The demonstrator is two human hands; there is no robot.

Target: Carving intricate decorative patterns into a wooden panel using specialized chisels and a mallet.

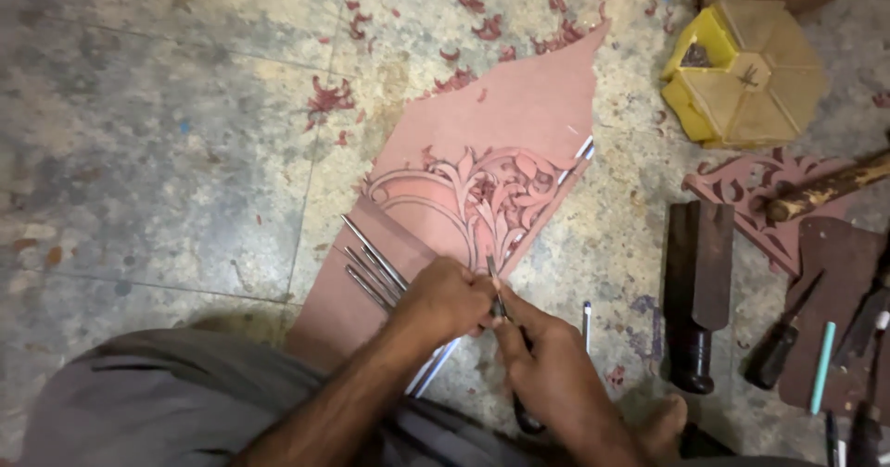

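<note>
Both hands are together low-centre, closed on one chisel [497,293]. Left hand [443,300] pinches the shaft near the tip; right hand [547,360] wraps the dark handle lower down, w/ handle end poking out below the palm. Tip sits at the near edge of the carving [482,194], so the work lies straight ahead of the hands, slightly up-frame. Chisel's long axis runs near-vertical in view, tip away from the body. Left hand is nearer the cut; right is behind it.

The board [519,96] is a pink, pointed panel, long axis diagonal from lower left to upper right, point at top right. Spare chisels [371,261] lie in a fan on it, just left of left hand, touching the board. Pink shavings [329,96] are scattered beyond.

Right side: dark mallet [697,291] upright on the floor, near the right hand but apart; pen [587,323] between them. Farther right are a carved offcut [742,194], a teal stick [822,365] and more tools. Yellow box [742,69] top right.

Surface = mottled stone floor [158,152], worn, w/ tile joints. Person sits on it, grey cloth [139,402] over the lap, bare foot [663,425] by the mallet.
</note>
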